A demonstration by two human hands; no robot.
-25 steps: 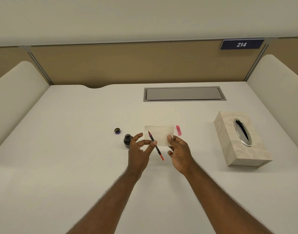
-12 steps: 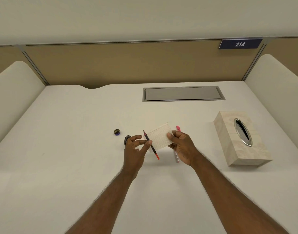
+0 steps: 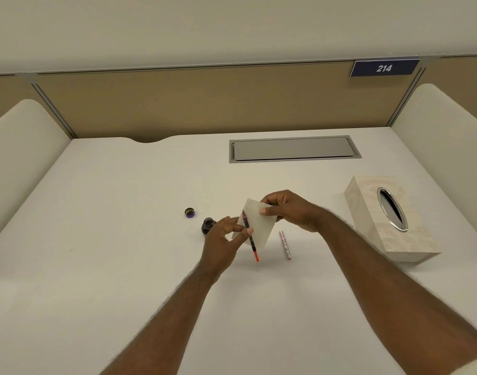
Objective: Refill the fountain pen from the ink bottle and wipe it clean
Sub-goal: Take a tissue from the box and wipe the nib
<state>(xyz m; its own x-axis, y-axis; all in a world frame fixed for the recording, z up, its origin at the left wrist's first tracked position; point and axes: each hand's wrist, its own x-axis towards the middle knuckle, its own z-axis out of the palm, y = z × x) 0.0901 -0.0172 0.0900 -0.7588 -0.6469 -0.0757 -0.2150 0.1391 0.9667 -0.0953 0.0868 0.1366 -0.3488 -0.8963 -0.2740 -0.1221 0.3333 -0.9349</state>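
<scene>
My left hand [image 3: 223,238] pinches a slim fountain pen section [image 3: 250,239] with a dark body and an orange-red lower end, its tip pointing up. A white tissue [image 3: 259,224] is lifted off the desk in my right hand [image 3: 288,209], right behind the pen's upper end and touching it. The open ink bottle [image 3: 208,225] stands on the desk just left of my left hand, partly hidden by it. Its cap [image 3: 190,212] lies further left. A pink pen barrel [image 3: 285,244] lies on the desk to the right of the tissue.
A beige tissue box [image 3: 367,226] with an oval metal opening stands at the right. A grey cable hatch [image 3: 294,148] is set into the white desk [image 3: 110,239] at the back. Padded dividers flank both sides.
My right hand has lifted the tissue off the desk and tilted it up against the pen. That uncovered the pink barrel on the desk. My left hand with the pen shifted slightly left.
</scene>
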